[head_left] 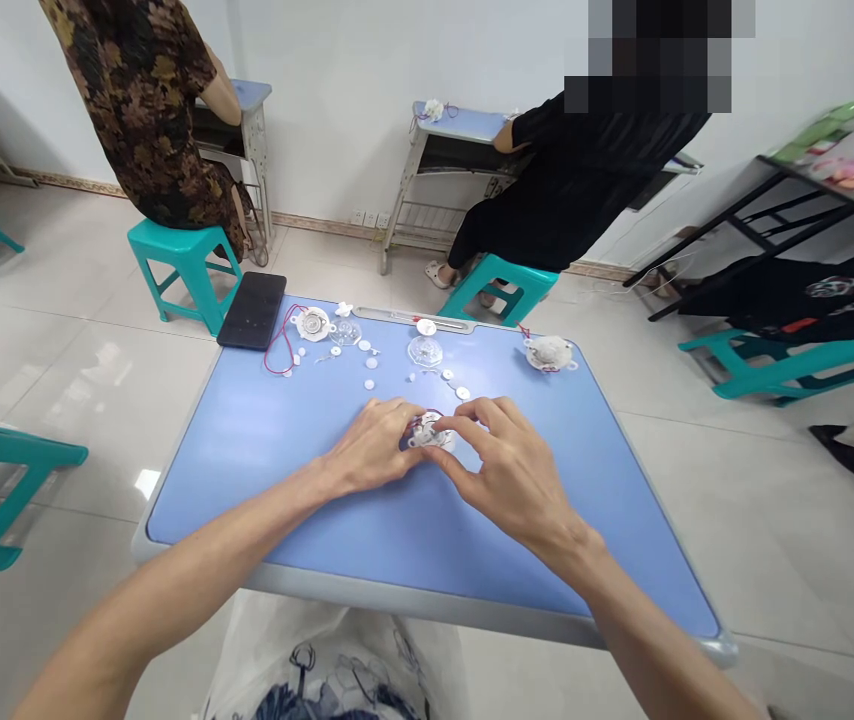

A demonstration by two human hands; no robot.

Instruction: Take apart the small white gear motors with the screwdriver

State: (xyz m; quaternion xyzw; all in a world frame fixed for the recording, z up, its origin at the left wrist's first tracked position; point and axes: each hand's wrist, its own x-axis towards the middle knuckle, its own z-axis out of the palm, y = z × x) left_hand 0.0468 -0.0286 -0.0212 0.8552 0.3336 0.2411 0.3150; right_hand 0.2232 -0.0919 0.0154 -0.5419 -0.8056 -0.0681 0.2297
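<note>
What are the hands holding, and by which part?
The left hand and right hand hold a small round white plastic assembly by its rim from opposite sides; the exact spot is hidden.

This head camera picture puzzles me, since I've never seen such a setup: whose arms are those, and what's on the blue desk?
The camera is worn on a person's head, looking forward and down, so these arms are that person's own; no machine appears. The left hand and right hand together hold a small round white part. On the blue desk lie a black phone, a clear round piece, small white discs and a red wire. Two other people sit beyond, facing the wall.
</note>
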